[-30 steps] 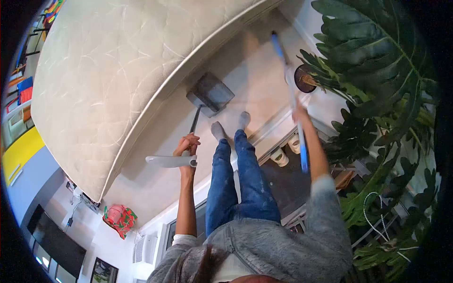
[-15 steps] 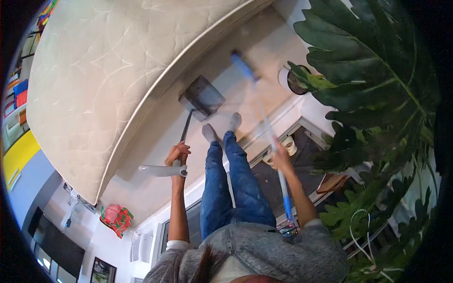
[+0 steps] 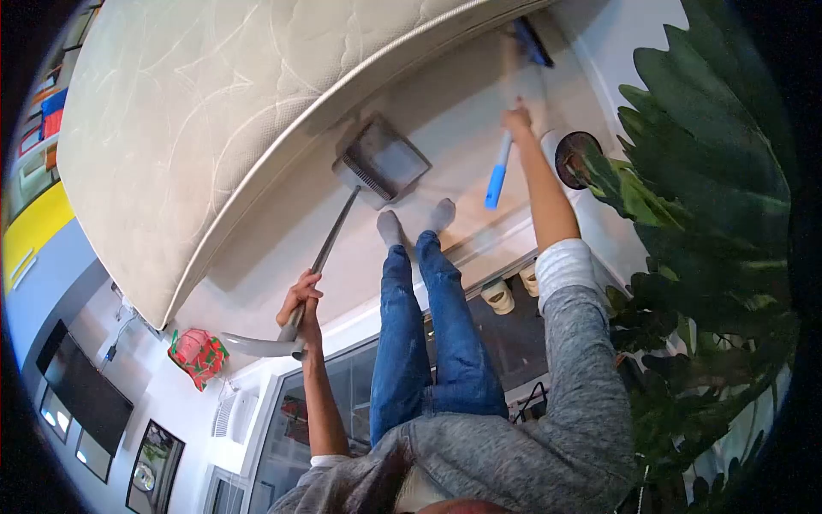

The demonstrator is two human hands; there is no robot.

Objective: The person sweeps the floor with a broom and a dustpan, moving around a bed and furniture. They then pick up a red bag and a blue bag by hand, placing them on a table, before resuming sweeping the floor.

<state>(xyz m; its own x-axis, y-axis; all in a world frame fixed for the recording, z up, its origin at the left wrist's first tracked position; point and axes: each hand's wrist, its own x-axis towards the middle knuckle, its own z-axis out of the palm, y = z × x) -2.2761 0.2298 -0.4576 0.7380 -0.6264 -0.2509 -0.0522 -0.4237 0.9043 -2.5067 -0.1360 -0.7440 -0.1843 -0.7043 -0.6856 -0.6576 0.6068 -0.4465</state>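
My left hand is wrapped round the grey handle of a long-handled dustpan. The pan rests on the floor ahead of my feet, by the mattress edge, and a curved grey grip sticks out past my wrist. My right hand is closed round the pale shaft of a broom, whose blue end points back towards me. The broom's dark blue head reaches the far corner between mattress and wall, slightly blurred. What lies in the pan, if anything, cannot be made out.
A large cream mattress borders the floor on the left. To the right stand a white plant pot and big green leaves. Pale shoes sit beyond the sill near my legs. A red-green patterned bag lies at lower left.
My right hand has moved forward along with the broom, whose head went up and right to the far corner. The dustpan has shifted only slightly in view, still in my left hand.
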